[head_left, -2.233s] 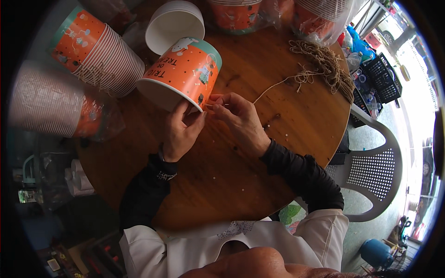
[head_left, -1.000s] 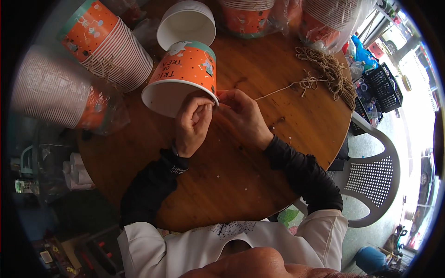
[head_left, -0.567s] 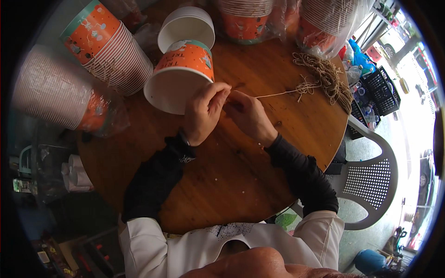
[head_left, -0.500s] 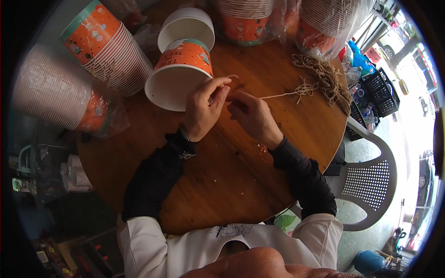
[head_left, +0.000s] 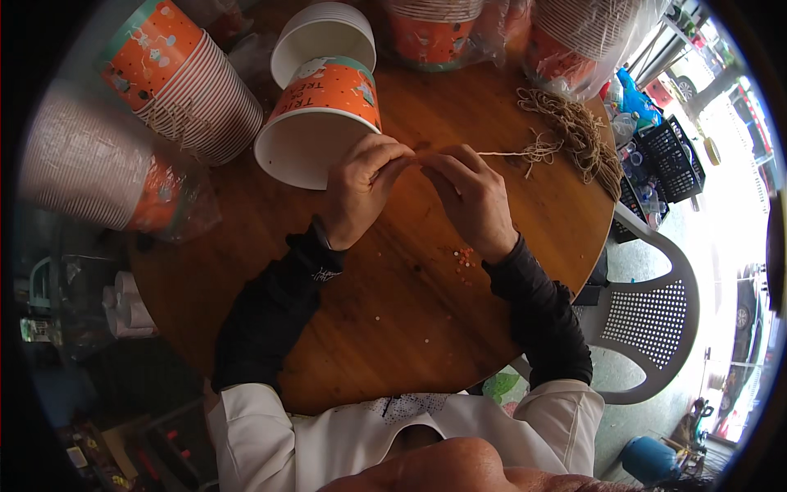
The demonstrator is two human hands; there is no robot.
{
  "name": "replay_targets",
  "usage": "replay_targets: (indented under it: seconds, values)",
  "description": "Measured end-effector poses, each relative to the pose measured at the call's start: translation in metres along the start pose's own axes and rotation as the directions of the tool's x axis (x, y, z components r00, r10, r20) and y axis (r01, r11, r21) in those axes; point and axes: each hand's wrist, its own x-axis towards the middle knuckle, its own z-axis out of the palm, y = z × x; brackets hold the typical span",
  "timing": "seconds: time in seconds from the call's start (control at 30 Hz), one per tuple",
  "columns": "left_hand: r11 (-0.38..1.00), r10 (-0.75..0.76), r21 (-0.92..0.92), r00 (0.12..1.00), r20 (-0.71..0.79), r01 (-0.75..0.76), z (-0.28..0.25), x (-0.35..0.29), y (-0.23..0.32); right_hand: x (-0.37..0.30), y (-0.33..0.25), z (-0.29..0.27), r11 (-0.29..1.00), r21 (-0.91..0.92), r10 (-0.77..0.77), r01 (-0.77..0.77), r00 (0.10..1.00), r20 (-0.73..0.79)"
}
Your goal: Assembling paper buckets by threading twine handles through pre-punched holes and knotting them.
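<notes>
I see left hand [head_left: 361, 193] and right hand [head_left: 478, 197], grips clamped on cord [head_left: 502, 153] from the twine [head_left: 580, 135], tub [head_left: 316, 129] lying beside them, likely freeing both.

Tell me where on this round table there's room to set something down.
The widest open patch of the table lies between the black sleeves, with a few pale specks. Another lies between the left one and the bagged cups at left. The far side is crowded with cup stacks and twine.
</notes>
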Motion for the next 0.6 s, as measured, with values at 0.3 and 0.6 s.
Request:
replay_targets:
  seconds: [0.3,0.6]
  values:
    - [0.994,-0.099,-0.044,0.993,0.059,0.101,-0.004,0.002,0.02,0.01,0.002,0.002,0.986,0.16,0.044,-0.036,0.998,-0.047]
    - [0.915,-0.302,-0.264,0.952,0.049,0.304,-0.02,0.008,0.018,0.002,-0.002,-0.004,0.846,0.483,0.268,-0.226,0.963,-0.019]
